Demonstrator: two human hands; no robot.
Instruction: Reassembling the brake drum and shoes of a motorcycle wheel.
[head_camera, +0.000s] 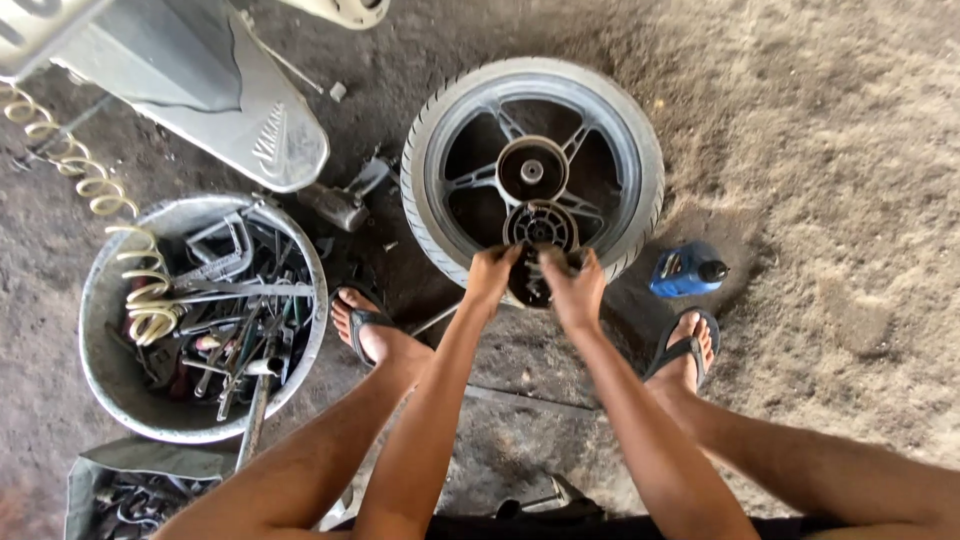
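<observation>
Dirt floor (820, 150): left hand (492, 275) and right hand (572, 290) both grip round black hub part (540, 228), at wheel's (532, 160) near rim.

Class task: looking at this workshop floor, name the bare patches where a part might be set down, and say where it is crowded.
Free: the dirt floor right of the wheel and beyond the blue bottle. Crowded: the left side, with the tool tub, the coiled hose and the grey fender. Both hands, left hand and right hand, grip the round hub part.

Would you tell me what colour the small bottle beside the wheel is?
Blue with a black cap; the bottle shows best in the head view.
</observation>
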